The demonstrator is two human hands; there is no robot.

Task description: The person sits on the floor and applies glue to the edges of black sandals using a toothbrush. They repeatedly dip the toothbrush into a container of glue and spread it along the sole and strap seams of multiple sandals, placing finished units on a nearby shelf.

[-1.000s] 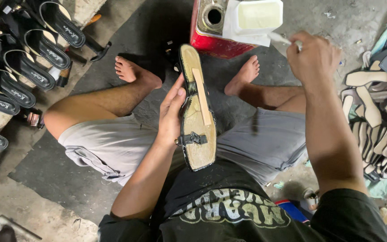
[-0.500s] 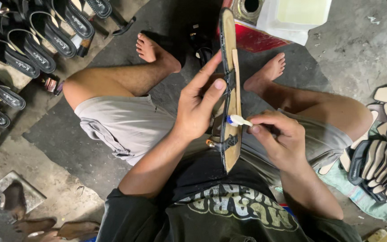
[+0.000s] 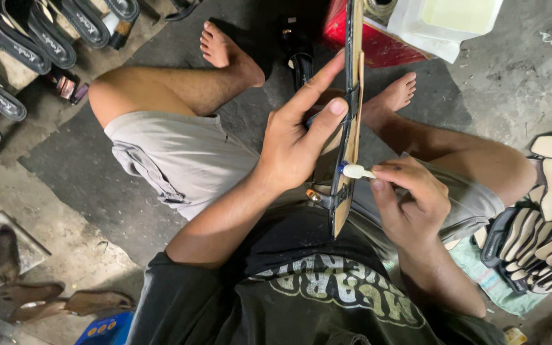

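The left hand (image 3: 292, 137) holds a long tan sandal sole with black straps (image 3: 351, 121) on edge above the lap, fingers clamped along its side. The right hand (image 3: 410, 201) pinches a small white-tipped glue brush (image 3: 354, 170), fingers together, its tip touching the sole's edge near the strap. Gluing that edge looks underway; working further along it calls for a steady grip. A red tin (image 3: 352, 35) stands beyond.

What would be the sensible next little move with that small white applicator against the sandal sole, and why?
Probably draw the small white-handled applicator along the edge of the long tan sandal sole. The right hand pinches it with its tip at the sole's edge near the lower end, while the left hand holds the sole on edge, so most of that edge lies ahead.
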